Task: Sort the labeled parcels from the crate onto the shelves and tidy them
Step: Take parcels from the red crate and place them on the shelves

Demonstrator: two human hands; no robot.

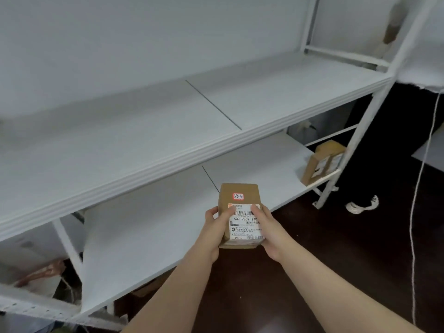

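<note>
Both thumbs press flat on the white shipping label (245, 225), with the other fingers curled round the sides. The left hand (213, 228) grips the left edge and the right hand (270, 228) the right edge of a brown cardboard parcel (239, 189). A red-bordered sticker (237, 196) with a handwritten number sits above the label. The parcel's far end lies over the front edge of the lower shelf (156, 224), by the mid-length seam; contact cannot be determined. A second parcel (322, 162) stands on edge at that shelf's front right corner. The upper shelf (144, 128) runs above. A white cord (418, 188) hangs at the right over the dark floor (324, 236).
</note>
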